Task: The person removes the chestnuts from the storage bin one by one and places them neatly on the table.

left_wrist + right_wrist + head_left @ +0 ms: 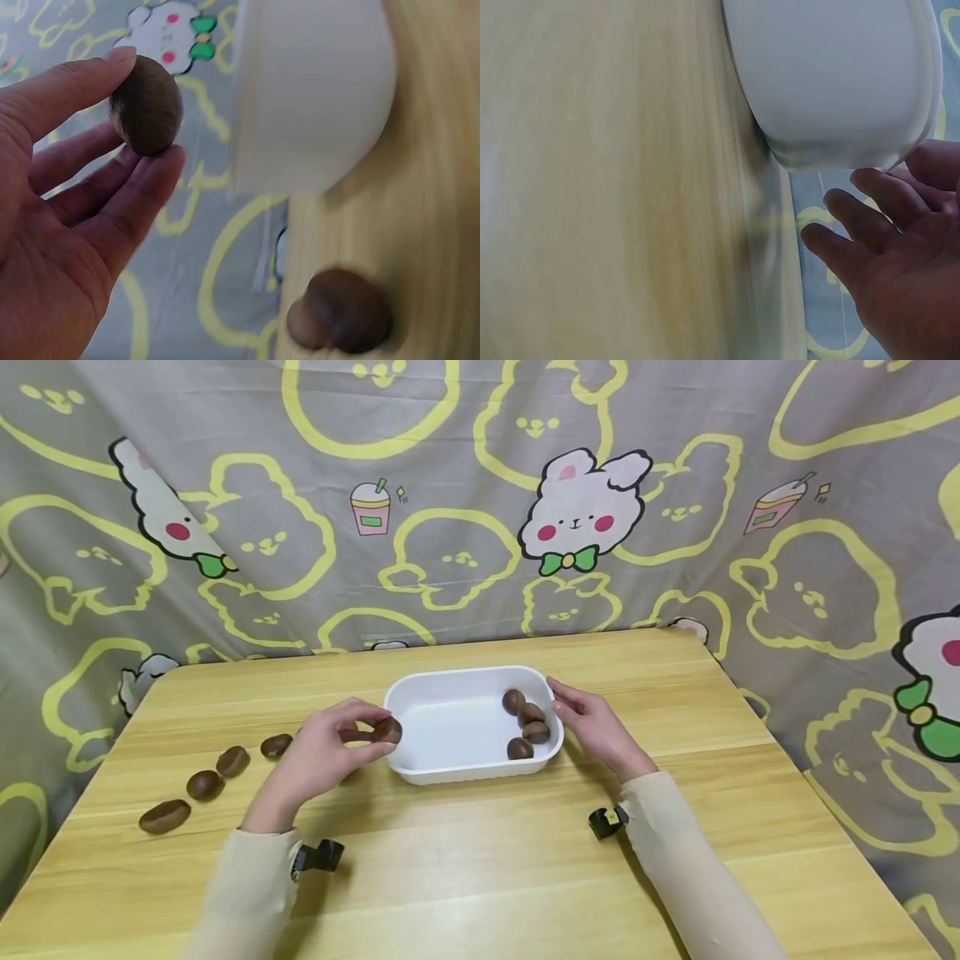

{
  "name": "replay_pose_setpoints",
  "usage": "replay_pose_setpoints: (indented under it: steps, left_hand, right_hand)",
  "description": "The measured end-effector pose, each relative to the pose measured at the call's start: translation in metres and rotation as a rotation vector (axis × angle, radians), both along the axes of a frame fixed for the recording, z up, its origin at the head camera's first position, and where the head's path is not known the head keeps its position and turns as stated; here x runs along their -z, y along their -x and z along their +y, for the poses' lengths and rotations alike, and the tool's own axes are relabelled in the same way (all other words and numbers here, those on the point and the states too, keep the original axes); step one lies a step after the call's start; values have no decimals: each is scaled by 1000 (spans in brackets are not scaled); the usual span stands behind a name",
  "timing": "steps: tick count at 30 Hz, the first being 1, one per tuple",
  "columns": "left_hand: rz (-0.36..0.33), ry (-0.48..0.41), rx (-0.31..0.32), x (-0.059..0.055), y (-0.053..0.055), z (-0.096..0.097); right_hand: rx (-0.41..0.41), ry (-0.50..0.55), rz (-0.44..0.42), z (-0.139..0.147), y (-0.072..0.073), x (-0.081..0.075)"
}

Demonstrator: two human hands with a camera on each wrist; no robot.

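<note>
My left hand [318, 752] pinches a brown chestnut [148, 105] between thumb and fingertips, right at the left rim of a white oval-ended tray [450, 768]. Inside the tray's right end lie several chestnuts [520, 748]. My right hand [600, 735] is at the tray's right end, thumb and index fingertips at the rim. In the right wrist view its other fingers [840, 251] spread loosely below the tray's wall. More chestnuts [205, 785] form a slanting row on the table left of my left hand, which partly hides some of them.
The wood-grain table [480, 868] ends at a patterned grey curtain [465, 468] behind and at the sides. Black wrist cameras [327, 856] stick out from both sleeves, low over the tabletop.
</note>
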State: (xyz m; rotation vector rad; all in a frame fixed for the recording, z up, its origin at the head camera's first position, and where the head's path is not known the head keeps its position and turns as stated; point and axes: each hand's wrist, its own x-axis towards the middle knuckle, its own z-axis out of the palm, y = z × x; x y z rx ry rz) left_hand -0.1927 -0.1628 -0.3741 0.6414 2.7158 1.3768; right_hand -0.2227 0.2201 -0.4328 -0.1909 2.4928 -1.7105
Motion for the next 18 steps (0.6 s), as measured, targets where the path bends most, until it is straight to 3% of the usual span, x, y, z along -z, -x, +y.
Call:
replay_pose_setpoints:
  steps: [9, 18]
  left_hand:
    - [56, 160, -88, -9, -13, -43]
    - [93, 116, -171, -5, -27, -75]
  right_hand:
    - [-11, 17, -7, 1, 1, 1]
    - [-4, 15, -30, 3, 1, 0]
